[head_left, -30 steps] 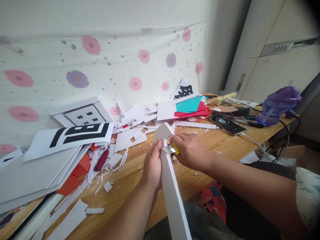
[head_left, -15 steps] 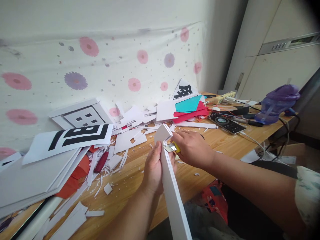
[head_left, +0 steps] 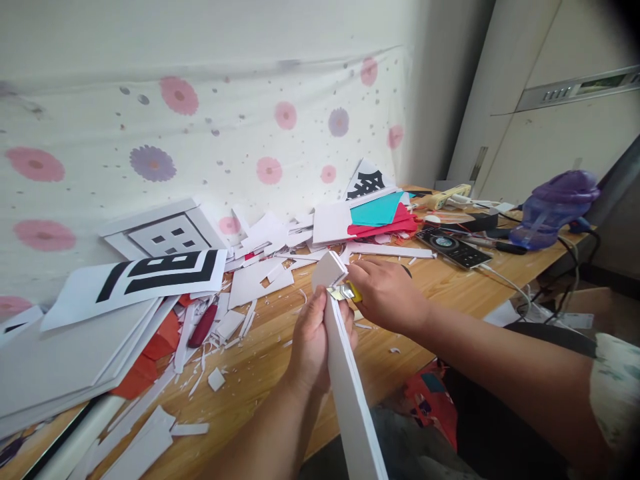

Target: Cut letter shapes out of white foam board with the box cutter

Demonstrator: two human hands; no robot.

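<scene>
My left hand is wrapped round a long white foam board strip, just below its angled far end. The strip looks layered along its edge and slopes down toward my lap. In my right hand is a yellow utility knife, its handle mostly hidden by my fingers. The metal blade end of the knife meets the strip's edge beside my left thumb, at a notch under the angled tip. How deep the blade sits cannot be seen.
White offcuts litter the wooden table. On the left lie stacked white boards, a printed sheet and a dark red-handled tool. A phone and a purple bottle stand to the right, among cables.
Both hands, the strip and the knife have shifted very slightly right and down. Both grips are the same, and the blade stays at the notch.
</scene>
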